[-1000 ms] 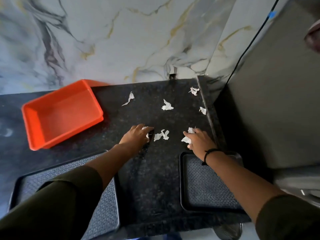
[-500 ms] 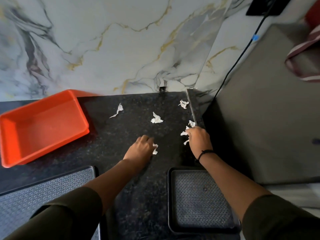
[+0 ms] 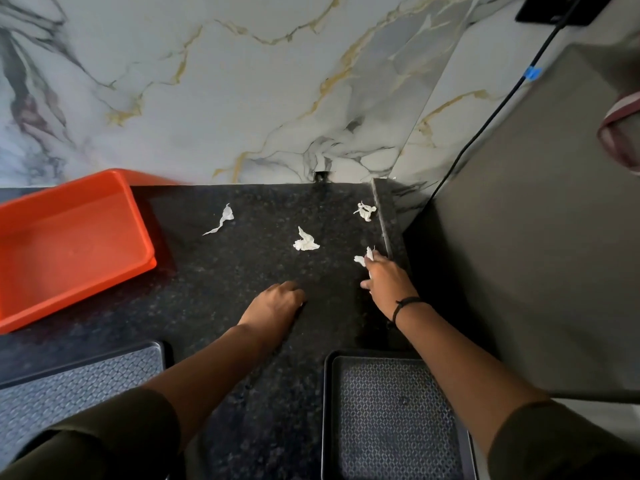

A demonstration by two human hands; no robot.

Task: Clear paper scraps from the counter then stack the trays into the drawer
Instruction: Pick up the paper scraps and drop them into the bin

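White paper scraps lie on the black speckled counter: a thin strip, a crumpled piece in the middle, and one near the far right edge. My left hand rests on the counter with its fingers curled over scraps gathered underneath. My right hand holds scraps that poke out at its fingertips by the counter's right edge. An orange tray sits at the left. Two dark patterned trays lie near me, one at the left and one at the right.
A marble wall rises behind the counter. To the right stands a tall grey appliance, with a black cable running down the wall beside it. The counter ends in a raised edge at the right.
Both hands have swept up the scraps near them and closed on them. My right hand has moved farther along the right edge. The view has tilted up.
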